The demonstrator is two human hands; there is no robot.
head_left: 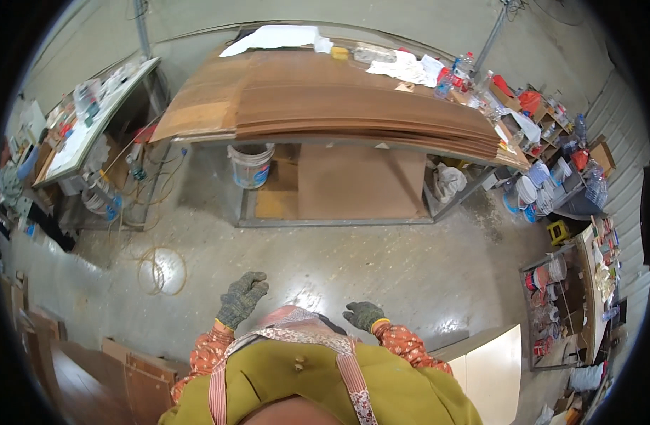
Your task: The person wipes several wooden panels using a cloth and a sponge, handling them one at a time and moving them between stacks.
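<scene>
I see my left grip (pixel 242 301) & right grip (pixel 365 316) in dark grey-green cloth gloves (pixel 234 312), both abt half open, w/ nothing held. Flat stack of thin brown boards (pixel 367 106): 12 o'clock, on the grey metal-framed desk (pixel 339 223). Each prob. wide, bendy; hold its 6 o'clock edge.

A: How's the light in here?
B: Pretty decent tbh, soft and even, seemingly from overhead. The floor (pixel 367 265) throws back white glare in a few patches, and it's darker under the desk (pixel 339 222).
A: Sharpness?
B: Middle's fine, far left goes mushy. Fisheye bends the brown boards (pixel 360 106) into an arc, and the rim's just black.
</scene>
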